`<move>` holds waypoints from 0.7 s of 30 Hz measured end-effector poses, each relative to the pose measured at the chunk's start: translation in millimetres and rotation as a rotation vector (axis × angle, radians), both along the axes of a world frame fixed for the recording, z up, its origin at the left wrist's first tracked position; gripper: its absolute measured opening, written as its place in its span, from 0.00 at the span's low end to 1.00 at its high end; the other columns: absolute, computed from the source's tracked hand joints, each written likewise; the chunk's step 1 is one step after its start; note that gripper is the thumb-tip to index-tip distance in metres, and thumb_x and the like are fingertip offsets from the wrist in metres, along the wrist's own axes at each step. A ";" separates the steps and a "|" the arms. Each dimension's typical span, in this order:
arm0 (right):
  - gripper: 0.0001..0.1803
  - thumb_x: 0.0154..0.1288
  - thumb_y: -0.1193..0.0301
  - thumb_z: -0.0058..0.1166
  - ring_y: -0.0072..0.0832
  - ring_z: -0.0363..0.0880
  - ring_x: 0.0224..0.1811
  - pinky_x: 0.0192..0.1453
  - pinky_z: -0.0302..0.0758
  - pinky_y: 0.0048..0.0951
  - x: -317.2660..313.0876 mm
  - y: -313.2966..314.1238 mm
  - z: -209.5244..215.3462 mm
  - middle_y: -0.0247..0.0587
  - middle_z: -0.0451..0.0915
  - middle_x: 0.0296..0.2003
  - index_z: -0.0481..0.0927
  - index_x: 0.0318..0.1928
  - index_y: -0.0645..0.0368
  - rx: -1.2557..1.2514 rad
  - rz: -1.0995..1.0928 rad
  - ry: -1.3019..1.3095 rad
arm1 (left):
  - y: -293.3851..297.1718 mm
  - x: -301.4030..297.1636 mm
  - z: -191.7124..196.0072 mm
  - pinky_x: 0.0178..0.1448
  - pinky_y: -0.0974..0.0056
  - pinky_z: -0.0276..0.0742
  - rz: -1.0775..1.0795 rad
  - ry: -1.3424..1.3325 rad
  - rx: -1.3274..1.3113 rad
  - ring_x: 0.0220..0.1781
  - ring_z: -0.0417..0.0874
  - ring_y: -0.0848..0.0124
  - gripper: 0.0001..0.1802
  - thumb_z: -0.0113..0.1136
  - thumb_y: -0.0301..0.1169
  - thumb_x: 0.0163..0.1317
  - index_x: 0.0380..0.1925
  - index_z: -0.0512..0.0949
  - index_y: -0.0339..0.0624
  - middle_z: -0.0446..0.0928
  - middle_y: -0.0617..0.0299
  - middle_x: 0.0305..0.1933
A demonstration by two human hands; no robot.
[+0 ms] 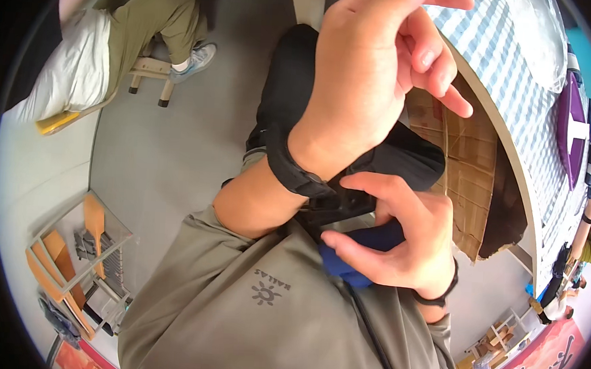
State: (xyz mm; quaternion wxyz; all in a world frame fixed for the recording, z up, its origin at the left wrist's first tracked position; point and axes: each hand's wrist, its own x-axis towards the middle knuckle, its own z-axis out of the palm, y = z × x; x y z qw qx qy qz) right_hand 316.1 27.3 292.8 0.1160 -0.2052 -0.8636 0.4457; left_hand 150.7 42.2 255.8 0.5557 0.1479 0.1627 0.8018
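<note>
My left hand (372, 68) is raised in front of me, its fingers loosely bent and apart, with nothing in it. Around that wrist sits a black strap (290, 164) with a dark, bulkier part on its underside. Close to this strap is my right hand (413, 234), thumb and forefinger spread apart; its other fingers are mostly hidden. A dark blue thing, perhaps cloth (355, 254), shows behind the right thumb and palm; I cannot tell whether it is gripped. The right wrist wears a thin black band (440, 292).
At right stands a table with a checked blue-and-white cloth (490, 41), a clear plastic bag (540, 40) and a purple item (571, 132). Under it is a cardboard box (470, 173). A seated person (150, 16) is at upper left; a chair (81, 260) stands lower left.
</note>
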 end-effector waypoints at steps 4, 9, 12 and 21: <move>0.23 0.44 0.69 0.77 0.26 0.78 0.18 0.23 0.73 0.26 -0.5 -10.7 -3.4 0.36 0.84 0.24 0.86 0.44 0.61 0.143 -0.040 0.004 | -3.8 -7.5 5.3 0.21 0.60 0.84 -0.141 -0.109 0.115 0.16 0.69 0.73 0.24 0.39 0.40 0.80 0.58 0.75 0.32 0.58 0.68 0.16; 0.21 0.47 0.67 0.71 0.34 0.80 0.20 0.23 0.73 0.32 -5.5 -17.5 12.8 0.34 0.80 0.21 0.86 0.46 0.52 0.194 0.121 -0.167 | 1.2 -20.1 -10.5 0.15 0.65 0.77 -0.487 -0.538 0.423 0.15 0.66 0.75 0.22 0.33 0.36 0.82 0.61 0.72 0.34 0.58 0.67 0.17; 0.19 0.53 0.65 0.67 0.32 0.78 0.19 0.22 0.71 0.34 -4.8 -10.4 6.4 0.31 0.75 0.18 0.83 0.47 0.52 0.164 0.263 -0.069 | 3.9 -38.7 -8.3 0.14 0.69 0.71 -0.602 -0.566 0.604 0.16 0.65 0.73 0.23 0.29 0.34 0.82 0.61 0.71 0.31 0.61 0.65 0.19; 0.11 0.47 0.69 0.68 0.39 0.80 0.24 0.25 0.73 0.34 -16.5 4.8 -12.5 0.37 0.82 0.22 0.88 0.35 0.54 0.019 0.246 0.055 | -6.9 -5.8 49.6 0.20 0.72 0.52 0.923 1.020 -0.278 0.13 0.58 0.81 0.13 0.61 0.29 0.66 0.24 0.80 0.34 0.61 0.73 0.12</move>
